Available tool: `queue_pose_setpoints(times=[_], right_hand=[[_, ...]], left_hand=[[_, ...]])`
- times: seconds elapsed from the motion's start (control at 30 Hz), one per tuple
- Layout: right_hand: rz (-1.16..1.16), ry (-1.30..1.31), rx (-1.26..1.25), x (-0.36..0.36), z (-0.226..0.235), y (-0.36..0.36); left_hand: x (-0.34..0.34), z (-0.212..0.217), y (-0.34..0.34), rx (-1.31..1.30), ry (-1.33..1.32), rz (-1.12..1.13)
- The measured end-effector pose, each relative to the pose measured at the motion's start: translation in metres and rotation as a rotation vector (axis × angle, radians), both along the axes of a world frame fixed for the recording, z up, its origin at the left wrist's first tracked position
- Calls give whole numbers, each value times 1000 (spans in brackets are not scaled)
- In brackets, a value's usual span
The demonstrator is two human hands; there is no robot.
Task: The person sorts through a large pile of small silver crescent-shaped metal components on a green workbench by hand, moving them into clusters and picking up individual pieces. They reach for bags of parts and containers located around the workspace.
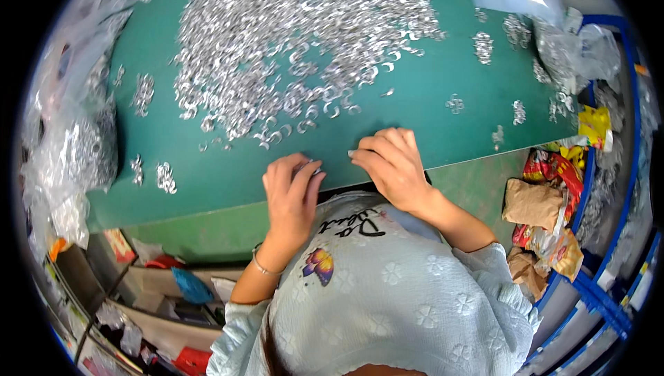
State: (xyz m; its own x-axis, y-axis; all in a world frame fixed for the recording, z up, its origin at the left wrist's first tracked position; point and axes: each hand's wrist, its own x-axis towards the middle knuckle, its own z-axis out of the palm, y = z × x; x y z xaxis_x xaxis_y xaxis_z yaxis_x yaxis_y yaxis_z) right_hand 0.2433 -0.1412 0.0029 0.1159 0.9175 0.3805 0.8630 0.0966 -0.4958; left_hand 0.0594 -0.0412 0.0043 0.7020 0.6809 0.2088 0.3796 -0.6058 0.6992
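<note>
My left hand [290,186] is at the near edge of the green table, its fingers curled and the thumb pressed toward the index finger. A tiny pale glint shows at those fingertips; whether it is metal or a nail I cannot tell. Just to its right, my right hand [394,164] is closed too, thumb against fingers, with a similar pale speck at the tip. A gap of bare table separates the hands. Beyond them spreads a big heap of small silvery crescent-shaped metal pieces [311,23], with loose crescents along its near side.
Small clusters of silvery pieces lie left [166,177] and right [483,48] on the green tabletop [401,110]. Clear plastic bags [76,148] line the left edge; another bag [577,51] sits at the right. Blue shelving [629,134] and food packets [570,182] stand beside me.
</note>
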Motion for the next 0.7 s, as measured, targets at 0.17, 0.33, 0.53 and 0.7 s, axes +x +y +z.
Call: queue_pose_setpoints(times=[0.17,0.33,0.53,0.7], right_hand=[[-341,-94,7,78,29,-2],[-731,-56,94,235,27,12],[-692,-228,-64,282,7,32],[-632,-50,14,217,36,22]], left_hand=[[-7,-4,2,11,-53,-9],[-3,0,5,1,-61,-38],[-10,3,7,25,-26,61],[-36,-5,21,116,-11,203]])
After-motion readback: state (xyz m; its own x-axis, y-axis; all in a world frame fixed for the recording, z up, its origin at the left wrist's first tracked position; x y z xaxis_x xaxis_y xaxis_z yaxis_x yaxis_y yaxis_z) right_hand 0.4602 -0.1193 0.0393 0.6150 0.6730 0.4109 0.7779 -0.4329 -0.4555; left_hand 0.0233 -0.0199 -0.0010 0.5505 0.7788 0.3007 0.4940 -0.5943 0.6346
